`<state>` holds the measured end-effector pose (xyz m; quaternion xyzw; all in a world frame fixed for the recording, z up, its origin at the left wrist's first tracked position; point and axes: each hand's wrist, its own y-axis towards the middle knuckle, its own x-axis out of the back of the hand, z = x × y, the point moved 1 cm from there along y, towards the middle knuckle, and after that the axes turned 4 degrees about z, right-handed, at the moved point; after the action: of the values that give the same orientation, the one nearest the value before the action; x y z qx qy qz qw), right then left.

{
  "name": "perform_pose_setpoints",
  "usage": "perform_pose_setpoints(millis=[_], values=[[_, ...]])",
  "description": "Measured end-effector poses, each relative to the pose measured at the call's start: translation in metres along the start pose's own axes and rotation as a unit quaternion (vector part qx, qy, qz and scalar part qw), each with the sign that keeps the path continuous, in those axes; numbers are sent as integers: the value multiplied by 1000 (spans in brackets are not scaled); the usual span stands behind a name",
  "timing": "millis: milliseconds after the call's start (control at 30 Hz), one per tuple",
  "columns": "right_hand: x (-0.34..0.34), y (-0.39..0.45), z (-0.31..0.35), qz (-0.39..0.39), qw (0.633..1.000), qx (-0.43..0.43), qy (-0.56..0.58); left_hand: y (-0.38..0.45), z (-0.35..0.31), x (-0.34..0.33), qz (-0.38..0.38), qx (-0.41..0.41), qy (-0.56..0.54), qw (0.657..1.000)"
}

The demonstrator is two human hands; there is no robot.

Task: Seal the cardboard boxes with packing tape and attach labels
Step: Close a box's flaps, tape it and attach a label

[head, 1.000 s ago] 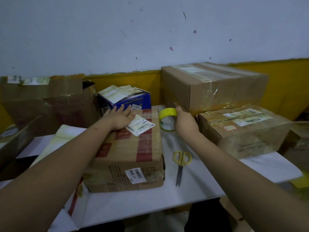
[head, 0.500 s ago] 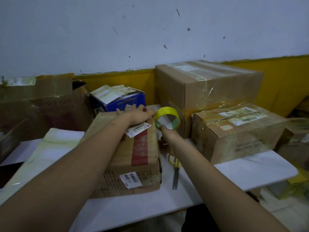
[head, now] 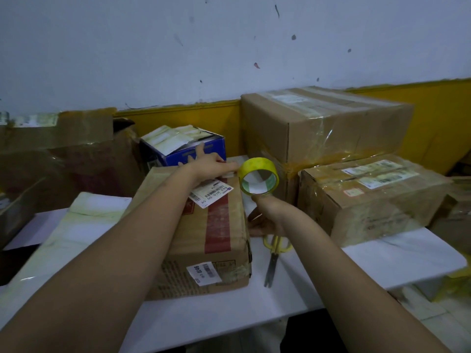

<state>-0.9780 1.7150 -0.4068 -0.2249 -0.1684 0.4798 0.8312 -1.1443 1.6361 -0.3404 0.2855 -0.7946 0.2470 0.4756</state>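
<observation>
On box, right hand gripping tape roll

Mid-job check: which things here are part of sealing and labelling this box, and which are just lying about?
In use:
- front box
- label under the left hand
- tape roll held by the right hand

Lying about:
- scissors
- blue box
- big taped box
- labelled box at right
</observation>
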Motion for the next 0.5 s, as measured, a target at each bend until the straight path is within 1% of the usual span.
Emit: perform_pose_setpoints(millis=[100,200,267,333,367,400,433,467,500], values=[[-1,0,-1,17,999,-23,42,1,5,4,19,2,-46,999],[-13,-5,-1,15,998,-32,60,-9,4,14,14,-22,-97,995],[-21,-12,2,25,996,-7,88,-11,5,25,-10,-33,-155,987],[-25,-20,10,60,986,35,150,-13,9,41,-25,-15,-219,975],[-26,-29,19,78,980,62,172,-13,12,50,-36,1,-274,961],[-26,-38,31,69,981,94,155,-12,16,56,-45,9,-349,936],[-23,-44,46,28,985,130,107,-18,15,62,-44,7,-423,905],[-18,-51,58,-33,985,166,33,-23,16,63,-38,-1,-483,875],[-13,-57,70,-94,973,202,-53,-29,17,64,-31,-8,-520,853]])
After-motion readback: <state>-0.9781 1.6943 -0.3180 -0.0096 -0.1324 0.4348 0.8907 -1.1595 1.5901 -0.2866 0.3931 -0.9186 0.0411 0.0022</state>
